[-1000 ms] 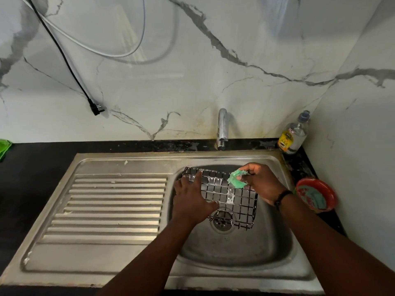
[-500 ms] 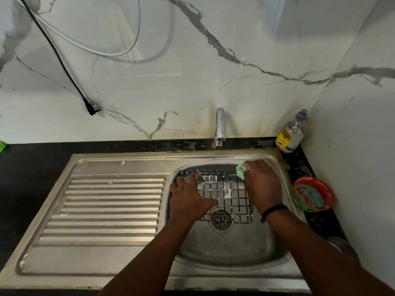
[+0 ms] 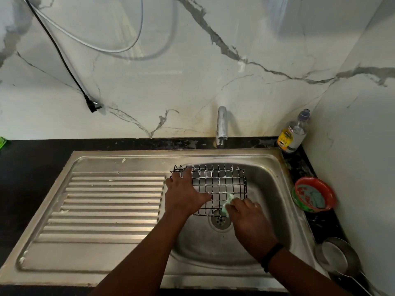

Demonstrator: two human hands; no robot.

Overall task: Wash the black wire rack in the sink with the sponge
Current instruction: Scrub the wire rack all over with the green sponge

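Scrubbing rack in sink
L hand (image 3: pixel 184 196) flat on wire rack (image 3: pixel 222 184); R hand (image 3: pixel 249 223) pinching sponge (image 3: pixel 227 205). Soap bottle (image 3: pixel 291 134) at back-right corner of worktop, label unreadable.

The black wire rack (image 3: pixel 220 184) lay over the steel sink (image 3: pixel 271 189) basin, soap foam on its far wires, under the left hand's (image 3: pixel 183 195) spread fingers. The pale green sponge (image 3: pixel 227 205) sat crumpled in the right hand's (image 3: pixel 248 223) fingertips, touching the rack's near edge.
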